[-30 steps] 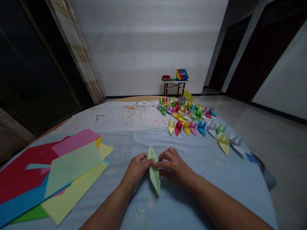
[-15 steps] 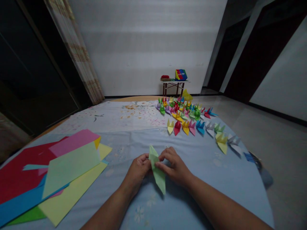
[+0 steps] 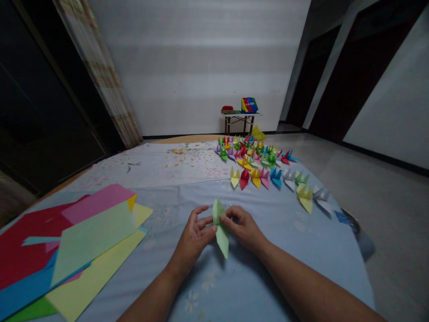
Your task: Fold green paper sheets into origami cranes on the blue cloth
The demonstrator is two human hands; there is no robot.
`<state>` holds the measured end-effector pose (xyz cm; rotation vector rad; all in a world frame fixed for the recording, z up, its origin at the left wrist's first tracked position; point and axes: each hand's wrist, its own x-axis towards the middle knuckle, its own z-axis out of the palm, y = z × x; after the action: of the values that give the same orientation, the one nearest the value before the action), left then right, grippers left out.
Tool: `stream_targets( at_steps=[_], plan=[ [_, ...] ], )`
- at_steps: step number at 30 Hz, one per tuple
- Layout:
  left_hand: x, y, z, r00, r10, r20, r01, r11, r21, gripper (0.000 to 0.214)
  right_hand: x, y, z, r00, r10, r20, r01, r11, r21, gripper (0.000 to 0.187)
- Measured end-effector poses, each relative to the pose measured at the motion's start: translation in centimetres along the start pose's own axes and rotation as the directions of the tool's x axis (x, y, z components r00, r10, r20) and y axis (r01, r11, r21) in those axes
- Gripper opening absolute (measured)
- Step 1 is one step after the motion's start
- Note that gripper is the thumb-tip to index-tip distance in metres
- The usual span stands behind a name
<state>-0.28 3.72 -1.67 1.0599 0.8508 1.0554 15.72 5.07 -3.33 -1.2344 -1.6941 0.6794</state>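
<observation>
Now that the left hand (image 3: 193, 241) has opened, its fingers spread just beside the paper, the right hand (image 3: 241, 229) alone pinches the folded green paper (image 3: 221, 237), held above the blue cloth (image 3: 284, 250).

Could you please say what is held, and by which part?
Right-hand fingers pinch a pale green folded origami paper by its upper part; left-hand fingers touch its edge.

Two hands, my left hand (image 3: 191, 241) and right hand (image 3: 241, 229), at one pale green folded paper (image 3: 220, 235). Left of my grip, six sheets of origami paper (image 3: 90, 237). Ahead and right, nine paper cranes (image 3: 255, 178) in the nearest arc, dozens more behind.
</observation>
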Motion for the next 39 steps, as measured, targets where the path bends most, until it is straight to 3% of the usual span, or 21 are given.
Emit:
stream_targets(
  at_steps=[4, 6, 13, 19, 26, 39],
  plan=[
    [0.3, -0.4, -0.3, 0.999, 0.037, 0.001, -0.037, 0.988, 0.153, 0.029, 0.0, 0.0, 0.0, 0.999, -0.017, 0.031, 0.016, 0.999, 0.029, 0.019],
    [0.4, -0.3, -0.5, 0.998, 0.051, -0.023, -0.045, 0.980, 0.193, 0.024, -0.1, 0.0, -0.1, 0.998, -0.036, 0.058, 0.033, 0.998, 0.051, 0.017],
    [0.3, -0.1, -0.8, 0.988, 0.123, -0.089, -0.094, 0.956, 0.278, 0.023, 0.0, 0.3, -0.7, 0.989, -0.107, 0.100, 0.095, 0.989, 0.113, 0.009],
    [0.1, -0.2, -0.8, 0.975, 0.221, -0.025, -0.196, 0.908, 0.370, 0.019, 0.1, -0.1, -0.9, 0.983, -0.181, 0.042, 0.172, 0.972, 0.160, 0.004],
    [-0.2, -0.2, -1.4, 0.931, 0.360, 0.054, -0.328, 0.766, 0.553, 0.015, 0.1, -0.5, -1.1, 0.981, -0.195, 0.006, 0.188, 0.950, 0.248, 0.006],
    [-0.3, 0.0, -1.6, 0.896, 0.440, 0.059, -0.373, 0.676, 0.636, 0.013, 0.0, -0.3, -1.0, 0.973, -0.229, 0.019, 0.221, 0.953, 0.208, 0.010]
  ],
)
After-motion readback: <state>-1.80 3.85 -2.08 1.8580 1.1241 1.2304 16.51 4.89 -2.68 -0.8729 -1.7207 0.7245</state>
